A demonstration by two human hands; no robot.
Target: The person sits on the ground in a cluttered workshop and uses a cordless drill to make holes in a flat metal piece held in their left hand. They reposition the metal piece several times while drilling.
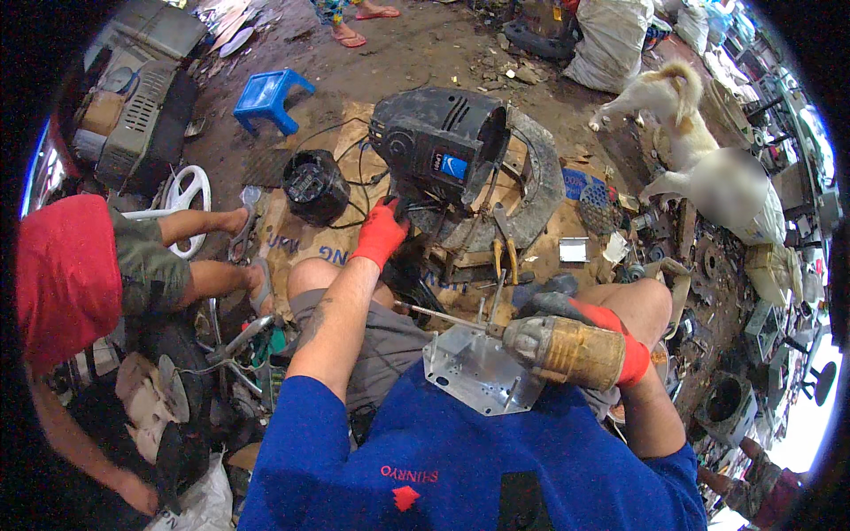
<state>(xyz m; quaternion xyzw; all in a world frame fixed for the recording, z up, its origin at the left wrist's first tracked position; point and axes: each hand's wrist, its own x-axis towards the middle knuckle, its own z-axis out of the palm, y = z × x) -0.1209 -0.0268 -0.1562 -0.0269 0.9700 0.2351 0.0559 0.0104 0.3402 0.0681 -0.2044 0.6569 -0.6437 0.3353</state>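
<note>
My left hand (381, 232), in a red glove, reaches to the lower edge of a black machine housing (416, 133); its fingers curl there on something I cannot make out. My right hand (620, 350), gloved in red and grey, grips a worn yellowish power tool (562, 350) with a long thin bit (443, 316) pointing left. Below the tool, a silver metal plate with holes (465, 385) lies on my lap. The housing rests by a dark ring-shaped base (536, 203). Yellow-handled pliers (505, 248) lean there, and a black cylindrical unit with cables (314, 186) is at its left.
A blue stool (270, 97) stands behind. At left sits a person in a red top (66, 274), beside a white wheel (186, 212). Another person's feet (350, 31) show at top. A white dog (673, 124) stands right, near sacks (602, 44) and scattered scrap (753, 327).
</note>
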